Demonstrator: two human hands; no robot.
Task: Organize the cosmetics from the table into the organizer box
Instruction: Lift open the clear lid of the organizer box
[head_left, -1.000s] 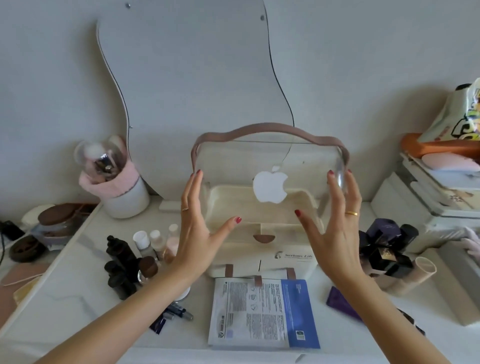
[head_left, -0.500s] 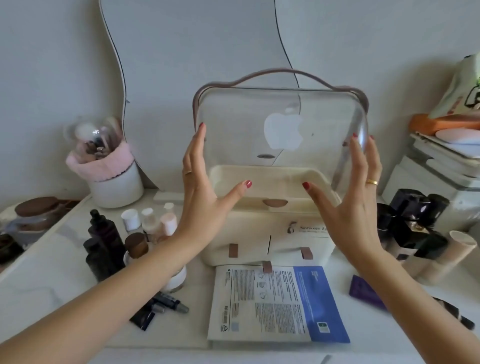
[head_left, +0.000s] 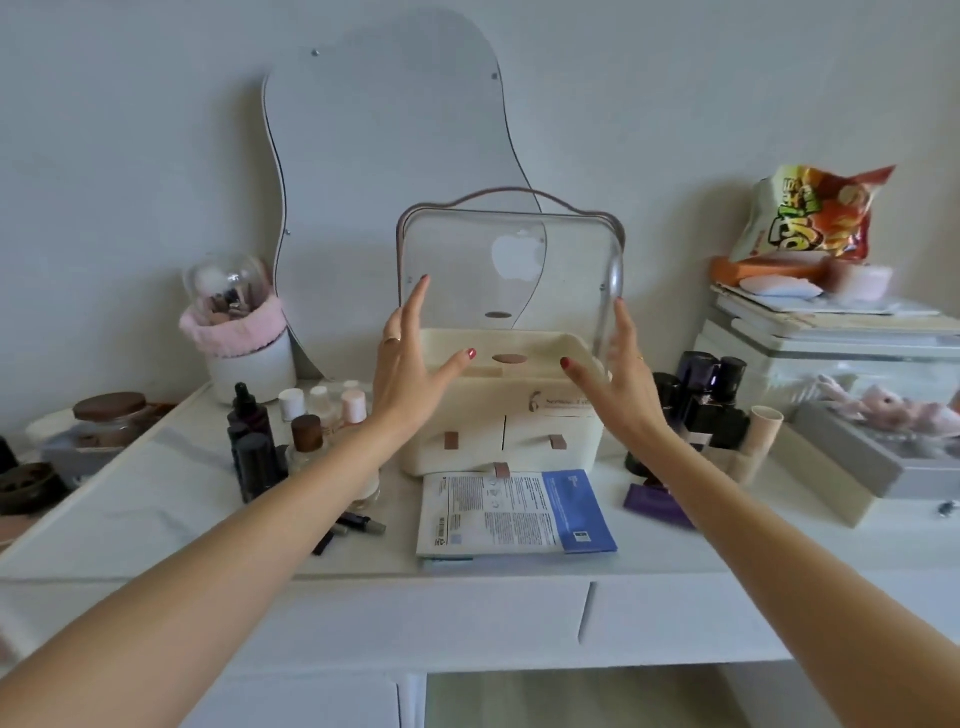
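The cream organizer box (head_left: 519, 415) stands at the middle back of the white table (head_left: 156, 499), its clear lid (head_left: 467, 270) tilted upright and open. My left hand (head_left: 410, 364) lies flat against the lid's left edge, fingers spread. My right hand (head_left: 618, 374) mirrors it at the right edge. Neither hand curls around anything. Dark bottles (head_left: 252, 447) and small white and pink bottles (head_left: 322, 405) stand left of the box. Dark perfume bottles (head_left: 701, 400) and a beige tube (head_left: 753, 441) stand on its right. A sheet-mask packet (head_left: 514, 512) lies in front.
A wavy mirror (head_left: 389, 156) leans on the wall behind. A brush holder (head_left: 244, 338) stands back left, with a brown-lidded jar (head_left: 109, 415) further left. Stacked boxes (head_left: 831, 343) topped by a snack bag (head_left: 810, 213) fill the right. A purple packet (head_left: 652, 501) and pencils (head_left: 358, 522) lie nearby.
The clear lid has swung up from low over the box to upright, both hands following its sides. The view has pulled back, and the table's front drawers now show.
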